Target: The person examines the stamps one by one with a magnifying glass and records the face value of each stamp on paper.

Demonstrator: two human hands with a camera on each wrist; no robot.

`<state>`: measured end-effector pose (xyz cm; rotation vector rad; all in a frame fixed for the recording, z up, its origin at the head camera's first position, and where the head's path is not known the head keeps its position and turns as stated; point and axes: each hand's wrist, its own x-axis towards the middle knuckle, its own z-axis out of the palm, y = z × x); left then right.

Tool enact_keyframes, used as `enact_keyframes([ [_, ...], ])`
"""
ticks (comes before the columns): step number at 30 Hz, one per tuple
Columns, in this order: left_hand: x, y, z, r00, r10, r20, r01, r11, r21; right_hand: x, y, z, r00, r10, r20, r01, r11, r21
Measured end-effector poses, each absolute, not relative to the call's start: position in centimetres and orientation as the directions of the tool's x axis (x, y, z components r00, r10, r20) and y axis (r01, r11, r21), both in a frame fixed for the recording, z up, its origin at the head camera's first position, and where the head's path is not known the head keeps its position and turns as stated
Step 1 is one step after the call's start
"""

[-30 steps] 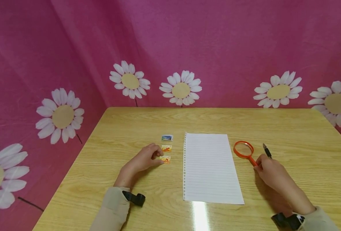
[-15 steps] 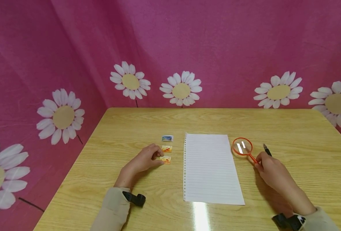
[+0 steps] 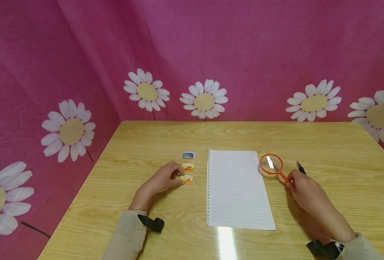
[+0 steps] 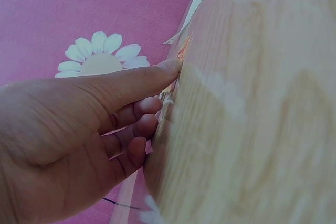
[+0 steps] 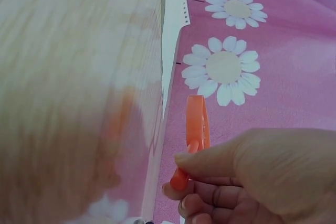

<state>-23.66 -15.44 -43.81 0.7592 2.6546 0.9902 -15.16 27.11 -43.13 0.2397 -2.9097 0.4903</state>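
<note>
My right hand (image 3: 309, 187) grips the orange handle of a magnifying glass (image 3: 285, 177) between thumb and fingers. Its round lens is raised off the table beside the paper's right edge and catches a reflection. My left hand (image 3: 161, 178) rests on the table with loosely bent fingers. Its thumb touches the edge of the nearest small yellow-orange stamp (image 3: 187, 180), and its fingertips lie beside the middle yellow-orange stamp (image 3: 188, 167). A blue stamp (image 3: 188, 155) lies farther back in the same column. In the right wrist view, the magnifying glass (image 5: 195, 121) shows edge-on.
A lined sheet of paper (image 3: 237, 191) with a punched left edge lies between my hands. Beyond my right hand, a black pen (image 3: 301, 167) is partly hidden. The wooden table (image 3: 166, 137) ends at a pink curtain (image 3: 244, 47) with daisies.
The magnifying glass has lifted from the table and shifted slightly left and away, its lens now near the paper's edge. My left hand and the stamps stay put.
</note>
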Motion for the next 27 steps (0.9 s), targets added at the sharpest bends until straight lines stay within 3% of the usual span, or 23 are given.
enact_keyframes([
  [27,-23.6,-15.5,-43.8,-0.85,0.526,-0.025,0.378,0.643,0.666,-14.9,25.8,-42.5,-0.933,-0.204,0.298,-0.286,0.92,-0.267],
])
